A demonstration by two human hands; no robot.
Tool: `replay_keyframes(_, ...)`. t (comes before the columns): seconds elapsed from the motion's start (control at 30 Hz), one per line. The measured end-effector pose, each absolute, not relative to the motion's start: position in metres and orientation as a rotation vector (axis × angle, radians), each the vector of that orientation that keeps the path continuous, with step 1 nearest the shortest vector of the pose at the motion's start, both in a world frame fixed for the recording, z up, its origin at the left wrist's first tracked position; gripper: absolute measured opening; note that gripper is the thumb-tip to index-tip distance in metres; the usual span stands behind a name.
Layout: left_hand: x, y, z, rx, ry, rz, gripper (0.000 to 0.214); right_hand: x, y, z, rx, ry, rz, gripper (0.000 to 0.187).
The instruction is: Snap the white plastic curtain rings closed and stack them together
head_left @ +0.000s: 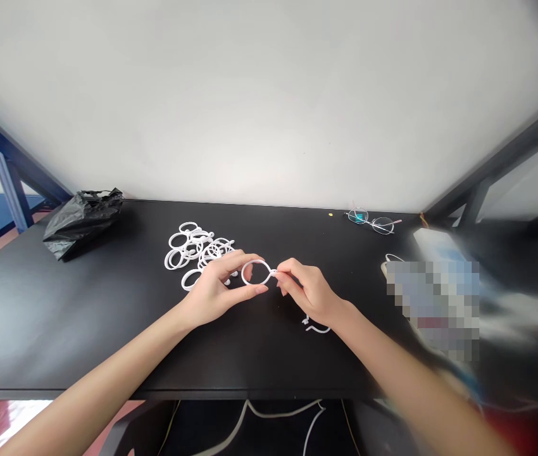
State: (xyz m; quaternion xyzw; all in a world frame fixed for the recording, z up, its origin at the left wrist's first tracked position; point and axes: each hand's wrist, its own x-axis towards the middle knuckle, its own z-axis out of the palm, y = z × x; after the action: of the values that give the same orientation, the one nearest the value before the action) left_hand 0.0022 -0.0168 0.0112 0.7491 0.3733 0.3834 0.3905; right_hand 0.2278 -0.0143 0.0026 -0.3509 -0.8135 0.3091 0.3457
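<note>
White ring (242, 272), left hand (214, 283) pinching its loop, right hand (312, 290) pinching its tip, black tabletop (121, 310) below

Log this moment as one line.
left hand: holding white ring; right hand: pinching ring's tab; beyond left hand: white ring pile; near right wrist: open white ring

"Where does the head view look from?"
"Head height, at the near side of the black table (121, 329), facing forward and down."
"How near?"
"Close over the left hand (219, 283) and right hand (311, 289), the wall (269, 107) farther off."
</note>
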Motion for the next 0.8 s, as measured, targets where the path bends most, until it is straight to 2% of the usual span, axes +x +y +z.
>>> replay_keyframes(0.53, 0.002, -0.015, 0.009, 1.941, 0.943, 0.951, 0.029, 0.225, -0.016, 0.0, -0.913, -2.099, 0.842, 0.025)
replay_keyframes(0.8, -0.013, -0.004, 0.019, 2.397, 1.239, 1.027, 0.032, 0.226, -0.013, -0.002, -0.94, -2.003, 0.792, 0.019)
